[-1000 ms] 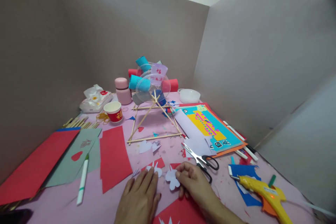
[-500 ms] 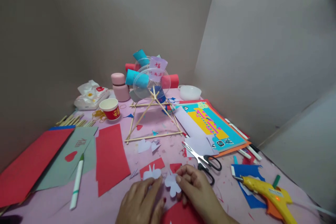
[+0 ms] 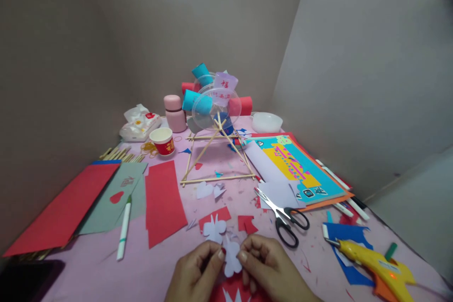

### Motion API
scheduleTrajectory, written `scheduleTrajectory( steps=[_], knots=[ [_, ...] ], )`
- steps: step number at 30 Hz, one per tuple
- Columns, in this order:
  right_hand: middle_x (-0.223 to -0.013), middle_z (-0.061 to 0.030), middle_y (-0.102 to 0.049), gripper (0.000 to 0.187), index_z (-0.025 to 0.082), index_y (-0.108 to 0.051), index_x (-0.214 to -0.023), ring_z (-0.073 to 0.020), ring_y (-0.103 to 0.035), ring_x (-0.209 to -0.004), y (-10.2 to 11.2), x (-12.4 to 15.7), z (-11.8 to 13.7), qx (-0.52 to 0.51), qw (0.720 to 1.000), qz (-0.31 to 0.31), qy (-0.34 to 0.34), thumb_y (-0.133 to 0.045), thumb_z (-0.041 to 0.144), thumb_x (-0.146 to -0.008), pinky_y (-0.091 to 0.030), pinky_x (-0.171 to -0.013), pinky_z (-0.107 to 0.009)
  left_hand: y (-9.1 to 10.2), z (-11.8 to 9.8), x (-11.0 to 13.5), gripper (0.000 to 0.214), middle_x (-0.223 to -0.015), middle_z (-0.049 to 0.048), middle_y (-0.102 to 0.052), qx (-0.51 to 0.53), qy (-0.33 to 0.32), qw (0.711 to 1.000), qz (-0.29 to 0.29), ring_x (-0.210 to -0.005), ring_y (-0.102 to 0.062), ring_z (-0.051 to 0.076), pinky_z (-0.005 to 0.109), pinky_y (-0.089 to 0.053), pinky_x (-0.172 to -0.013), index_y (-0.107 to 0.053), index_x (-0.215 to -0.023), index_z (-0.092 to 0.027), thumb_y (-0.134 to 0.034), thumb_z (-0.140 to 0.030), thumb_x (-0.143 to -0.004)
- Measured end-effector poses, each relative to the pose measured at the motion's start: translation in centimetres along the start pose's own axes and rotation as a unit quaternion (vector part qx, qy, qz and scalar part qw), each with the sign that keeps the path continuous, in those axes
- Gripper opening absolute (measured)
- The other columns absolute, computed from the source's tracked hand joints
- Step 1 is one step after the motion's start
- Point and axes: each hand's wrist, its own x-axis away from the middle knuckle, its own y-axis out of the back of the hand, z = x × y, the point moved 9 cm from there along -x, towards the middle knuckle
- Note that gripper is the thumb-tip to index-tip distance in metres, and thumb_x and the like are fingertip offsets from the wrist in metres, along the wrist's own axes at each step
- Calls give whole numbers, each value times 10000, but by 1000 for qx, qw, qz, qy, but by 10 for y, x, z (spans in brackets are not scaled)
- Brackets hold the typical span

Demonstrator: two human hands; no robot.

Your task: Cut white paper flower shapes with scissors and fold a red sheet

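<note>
Between my two hands is a pale lilac paper butterfly cutout (image 3: 232, 257). My left hand (image 3: 198, 271) pinches its left edge with thumb and fingertips. On the opposite edge my right hand (image 3: 267, 264) grips the paper between thumb and bent fingers. A second paper butterfly (image 3: 214, 228) lies just beyond the left fingers, partly over a red paper scrap (image 3: 221, 215). Below the hands is a red sheet (image 3: 222, 291) with white pointed shapes on it, partly covered by the hands. Black-handled scissors (image 3: 283, 214) lie with blades apart beyond my right hand.
A stick-framed wheel model with coloured paper cylinders (image 3: 219, 128) stands at the centre back. To the right lie a yellow glue gun (image 3: 371, 259) with its light on and a printed pad (image 3: 318, 177). Leftward are a green marker (image 3: 123, 233), red paper (image 3: 164, 203) and a paper cup (image 3: 163, 141).
My left hand has moved from beside the other butterfly onto the held cutout, so both hands now grip it. The second butterfly shows more fully. The view has shifted left.
</note>
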Motion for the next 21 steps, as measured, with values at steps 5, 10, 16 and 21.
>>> scheduleTrajectory(
  steps=[5, 10, 16, 21],
  knots=[
    [-514, 27, -531, 424, 149, -535, -769, -79, -437, -397, 1, 3, 12, 5, 999, -9, 30, -522, 569, -823, -320, -418, -197, -2, 6, -2, 376, -620, -27, -450, 2, 16, 1000, 16, -582, -386, 139, 225, -339, -529, -510, -642, -200, -489, -526, -827],
    [-521, 81, -456, 258, 149, -556, -795, -61, -379, -446, 2, 4, 14, 8, 999, -21, 23, -692, 349, -707, -270, -437, -178, -1, 4, -1, 377, -609, -34, -424, -1, 16, 1000, 5, -589, -387, 144, 229, -336, -544, -501, -634, -201, -499, -533, -813],
    [-463, 62, -506, 353, 163, -523, -733, -57, -388, -343, 0, 1, 2, -27, 999, -11, -33, -650, 491, -712, -277, -360, -177, -6, 7, -2, 409, -622, -37, -417, 30, 15, 999, 30, -585, -369, 139, 232, -330, -548, -503, -671, -198, -454, -570, -834],
    [-500, 83, -494, 464, 159, -532, -807, -36, -354, -362, 1, 3, 8, -62, 998, -20, -16, -706, 561, -652, -244, -358, -162, -9, 4, -2, 401, -626, -33, -430, 9, 5, 999, 44, -608, -398, 148, 241, -347, -584, -493, -662, -201, -460, -560, -838]
  ],
)
